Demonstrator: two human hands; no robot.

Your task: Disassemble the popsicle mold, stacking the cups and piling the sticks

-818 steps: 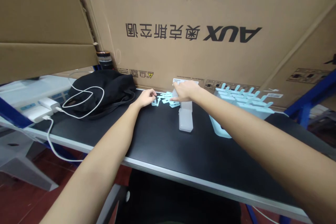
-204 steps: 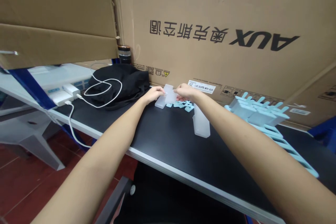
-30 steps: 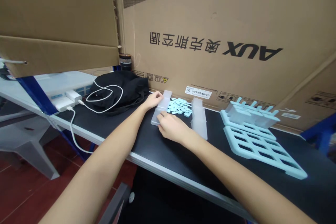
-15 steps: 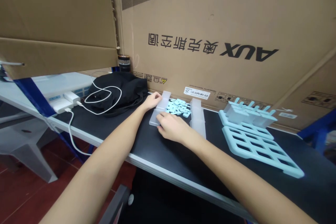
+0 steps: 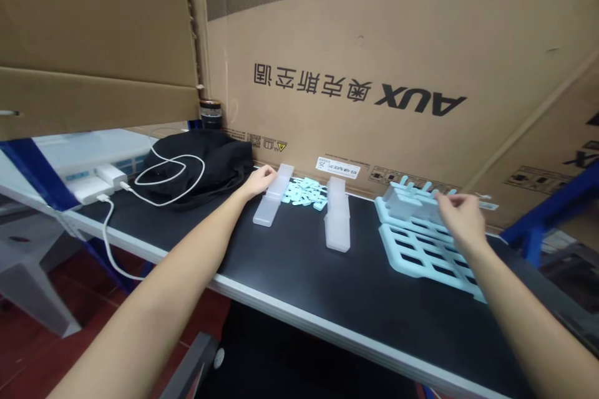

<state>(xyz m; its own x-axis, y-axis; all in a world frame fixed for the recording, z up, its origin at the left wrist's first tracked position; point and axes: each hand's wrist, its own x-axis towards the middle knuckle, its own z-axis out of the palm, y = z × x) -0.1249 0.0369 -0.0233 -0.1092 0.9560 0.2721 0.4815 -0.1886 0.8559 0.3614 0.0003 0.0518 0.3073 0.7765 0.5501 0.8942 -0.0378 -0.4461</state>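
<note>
My left hand [image 5: 262,181] rests at the left row of frosted plastic ice-pop molds [image 5: 266,209], its fingers curled against the edge of the upper one. My right hand [image 5: 461,215] is over the light-blue rack [image 5: 405,249] at the right. Its thumb and fingertips pinch together near a blue ice-pop stick [image 5: 450,191], and the hand hides part of the molds there. Several frosted molds with blue sticks [image 5: 406,204] stand upright in the rack's back part. A pile of loose light-blue sticks [image 5: 306,192] lies between the left row and a second row of frosted molds [image 5: 337,230].
A large cardboard box [image 5: 299,118] walls off the back of the black tabletop [image 5: 281,274]. A black cloth bag [image 5: 206,165] with a white cable [image 5: 199,184] over it lies at the left, beside white chargers [image 5: 100,184]. A dark jar [image 5: 210,113] stands behind the bag.
My right hand has moved from the left row of molds across to the rack on the right. My left hand stays by the left row. The view has shifted slightly right.
</note>
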